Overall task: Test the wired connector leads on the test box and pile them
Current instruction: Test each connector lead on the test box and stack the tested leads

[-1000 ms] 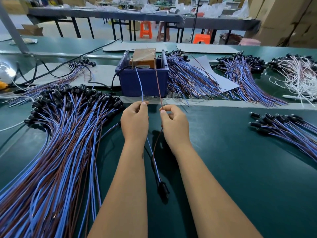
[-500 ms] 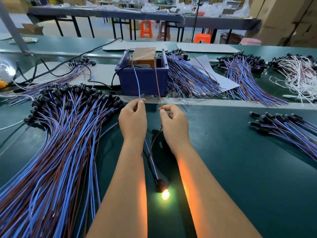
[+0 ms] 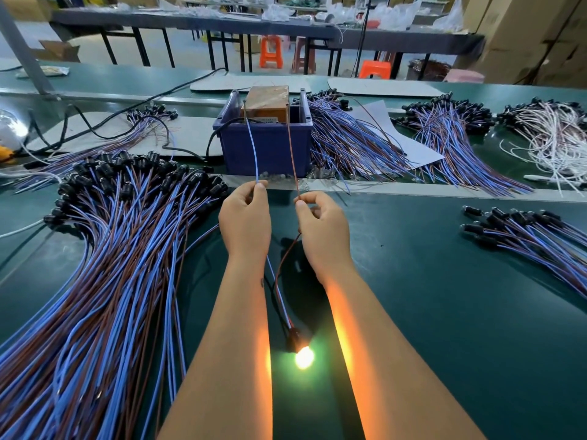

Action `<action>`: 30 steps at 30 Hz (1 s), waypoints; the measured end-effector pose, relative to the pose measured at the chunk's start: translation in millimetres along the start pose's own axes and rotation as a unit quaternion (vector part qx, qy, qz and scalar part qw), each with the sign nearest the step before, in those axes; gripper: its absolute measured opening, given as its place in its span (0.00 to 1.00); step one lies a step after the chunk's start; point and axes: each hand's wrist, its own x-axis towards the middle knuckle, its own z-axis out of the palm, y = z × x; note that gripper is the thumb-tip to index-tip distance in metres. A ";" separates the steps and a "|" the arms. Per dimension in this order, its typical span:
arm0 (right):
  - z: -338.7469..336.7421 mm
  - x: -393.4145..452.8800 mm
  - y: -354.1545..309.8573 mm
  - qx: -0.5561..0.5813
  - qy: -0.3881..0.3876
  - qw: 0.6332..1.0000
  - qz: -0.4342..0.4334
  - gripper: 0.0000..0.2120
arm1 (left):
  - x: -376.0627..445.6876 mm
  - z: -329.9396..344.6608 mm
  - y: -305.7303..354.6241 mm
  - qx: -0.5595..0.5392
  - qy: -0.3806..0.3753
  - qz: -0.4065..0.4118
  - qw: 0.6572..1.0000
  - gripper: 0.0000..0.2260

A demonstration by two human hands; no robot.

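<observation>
Factory assembly floor, wiring line.
Wire lead piles [image 3: 95, 265] are covering the green bench [image 3: 444, 312]; long worktables [image 3: 190, 19], plastic stools [image 3: 271, 51] & stacked cartons [image 3: 524, 36] are filling the bkgd.

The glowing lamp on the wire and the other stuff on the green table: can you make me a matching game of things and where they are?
Things:
1. thin blue wire
2. thin brown wire
3. glowing lamp
4. dark blue plastic bin

Places:
A. between the forearms
B. pinched by the right hand
C. behind both hands
D. pinched by the left hand

Pairs: 1-D, 2-B, 3-A, 4-C
</observation>
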 end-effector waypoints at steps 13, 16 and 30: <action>1.1 1.7 0.6 0.012 0.001 1.000 0.011 0.06 | 3.0 0.1 -3.0 -0.004 0.003 -0.004 1.000 0.11; 0.3 1.3 0.1 0.013 0.000 1.000 0.010 0.07 | 2.5 0.4 -2.3 -0.004 -0.002 0.004 1.000 0.10; -1.0 -2.3 -6.3 0.094 -0.051 0.994 -0.026 0.07 | -3.2 10.4 5.6 -0.153 -0.138 -0.031 0.978 0.10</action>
